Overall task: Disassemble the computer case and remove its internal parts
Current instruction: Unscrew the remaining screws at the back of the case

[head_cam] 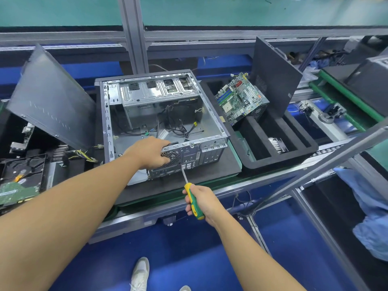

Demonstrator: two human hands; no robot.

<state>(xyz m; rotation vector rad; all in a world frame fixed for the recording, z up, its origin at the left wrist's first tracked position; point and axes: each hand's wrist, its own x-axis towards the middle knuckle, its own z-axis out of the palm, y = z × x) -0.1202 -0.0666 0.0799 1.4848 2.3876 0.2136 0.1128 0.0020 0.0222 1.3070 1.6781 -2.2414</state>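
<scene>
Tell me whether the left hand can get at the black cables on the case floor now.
Probably yes. The left hand grips the rear panel of the open case, and the cables lie just beyond it with nothing over them; it must let go first.

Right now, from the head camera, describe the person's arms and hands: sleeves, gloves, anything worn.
Both arms are bare: no sleeve shows on the left arm or the right arm as far as the frame reaches. The left hand and the right hand wear no gloves, and no watch, ring or wristband is visible. Lower down, a light-coloured shoe shows.
</scene>
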